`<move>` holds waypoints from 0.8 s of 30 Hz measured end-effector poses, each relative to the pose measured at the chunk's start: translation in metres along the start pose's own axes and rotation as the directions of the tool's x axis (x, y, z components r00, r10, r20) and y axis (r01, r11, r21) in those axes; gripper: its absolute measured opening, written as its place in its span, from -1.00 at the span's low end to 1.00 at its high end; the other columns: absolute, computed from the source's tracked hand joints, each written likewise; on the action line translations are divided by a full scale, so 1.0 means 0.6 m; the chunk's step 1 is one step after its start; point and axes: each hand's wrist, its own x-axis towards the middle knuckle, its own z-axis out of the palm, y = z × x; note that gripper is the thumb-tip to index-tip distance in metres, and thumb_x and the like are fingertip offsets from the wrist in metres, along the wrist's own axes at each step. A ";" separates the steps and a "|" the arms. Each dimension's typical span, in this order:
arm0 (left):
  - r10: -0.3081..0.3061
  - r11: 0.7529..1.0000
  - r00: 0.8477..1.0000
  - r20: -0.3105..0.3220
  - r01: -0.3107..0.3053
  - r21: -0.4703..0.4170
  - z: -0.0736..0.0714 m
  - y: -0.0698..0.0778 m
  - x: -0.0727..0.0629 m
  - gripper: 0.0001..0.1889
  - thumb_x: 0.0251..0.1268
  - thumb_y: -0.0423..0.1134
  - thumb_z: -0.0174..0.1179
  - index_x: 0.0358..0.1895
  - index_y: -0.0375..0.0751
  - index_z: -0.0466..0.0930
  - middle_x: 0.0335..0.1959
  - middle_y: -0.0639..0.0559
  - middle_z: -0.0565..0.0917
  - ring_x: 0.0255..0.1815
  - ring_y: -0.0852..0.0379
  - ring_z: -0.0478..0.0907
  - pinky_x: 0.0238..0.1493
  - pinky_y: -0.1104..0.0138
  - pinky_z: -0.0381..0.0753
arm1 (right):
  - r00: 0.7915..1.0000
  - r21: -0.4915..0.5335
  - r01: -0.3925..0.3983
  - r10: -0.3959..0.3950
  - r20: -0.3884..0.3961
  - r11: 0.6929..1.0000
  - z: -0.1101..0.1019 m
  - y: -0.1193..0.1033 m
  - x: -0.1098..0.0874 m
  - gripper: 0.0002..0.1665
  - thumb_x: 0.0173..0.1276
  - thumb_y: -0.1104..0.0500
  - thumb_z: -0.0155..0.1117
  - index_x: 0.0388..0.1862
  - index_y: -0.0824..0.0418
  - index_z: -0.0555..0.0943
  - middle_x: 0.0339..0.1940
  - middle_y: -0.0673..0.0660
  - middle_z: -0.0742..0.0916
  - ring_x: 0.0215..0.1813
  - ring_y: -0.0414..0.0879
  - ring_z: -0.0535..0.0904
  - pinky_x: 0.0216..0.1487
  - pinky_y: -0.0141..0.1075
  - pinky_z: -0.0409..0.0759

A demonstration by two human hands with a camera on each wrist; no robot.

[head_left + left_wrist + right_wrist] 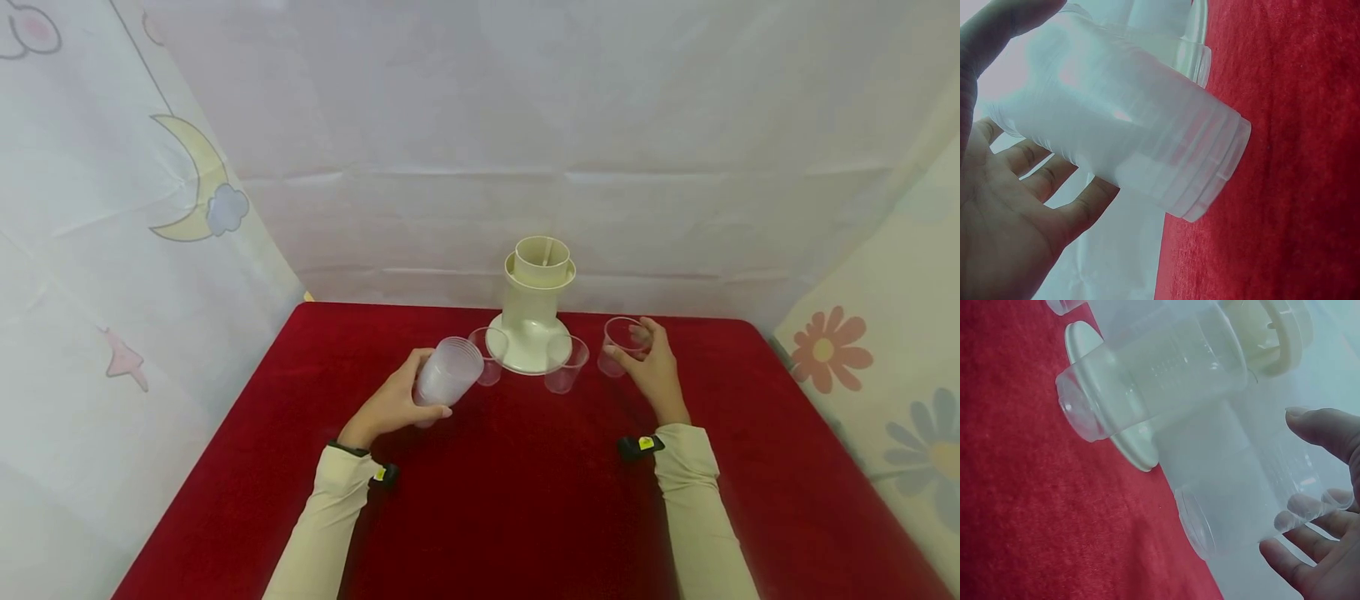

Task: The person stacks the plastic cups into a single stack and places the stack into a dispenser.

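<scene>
My left hand grips a stack of nested clear plastic cups, tilted, thumb along one side and fingers along the other. In the left wrist view the stack slants across the picture, with the red cloth beside its lower end. On the right, my right hand holds a single clear plastic cup near its rim, between thumb and fingers. Some of those fingers show through the cup wall in the right wrist view. Two more clear cups, a left one and a right one, stand between my hands.
A cream plastic stand with a round base and an open cylindrical top stands at the back, just behind the two cups. Red cloth covers the table. Pale printed curtains hang close behind it and along both sides.
</scene>
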 end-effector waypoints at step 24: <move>0.005 1.000 1.000 0.001 -0.005 -0.005 -0.002 0.000 0.001 -0.05 -0.04 -0.11 0.54 0.42 -0.02 0.14 0.26 -0.03 0.42 0.15 -0.06 0.47 0.08 -0.02 0.60 | 0.998 -0.002 0.062 -0.062 -0.011 0.998 -0.015 -0.039 -0.009 -0.01 0.31 0.13 0.44 0.54 0.30 0.09 0.38 0.31 0.50 0.34 0.19 0.43 0.09 -0.41 0.43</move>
